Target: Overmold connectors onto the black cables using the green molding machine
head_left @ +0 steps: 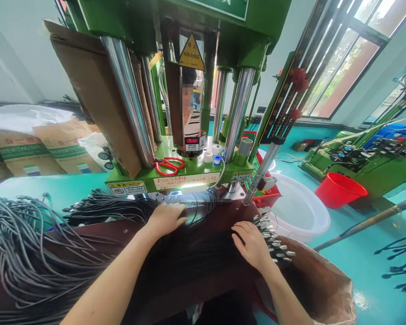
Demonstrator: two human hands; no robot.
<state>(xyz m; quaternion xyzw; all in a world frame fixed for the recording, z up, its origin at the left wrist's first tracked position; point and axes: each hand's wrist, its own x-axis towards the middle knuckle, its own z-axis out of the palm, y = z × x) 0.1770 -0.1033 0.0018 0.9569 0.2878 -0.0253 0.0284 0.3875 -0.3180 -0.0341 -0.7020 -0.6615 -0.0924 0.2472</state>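
Progress is kinda hard to call: a few cables (208,205) are looped at the metal plate (174,197), at 2 o'clock from the left hand, so that lot looks part-way set up. A big pile (30,257) is heaped at 9 o'clock, but whether it's done or left can't be told. The left hand (165,220) is held palm-down by the plate, fingers bent; any pinch is hidden. The right hand (252,246) is curved over the bundle (206,250), plugs (274,241) at its 3 o'clock, grip unclear.

Press (196,166) cut off above; black cables (203,248) apparently blurred in shadow.
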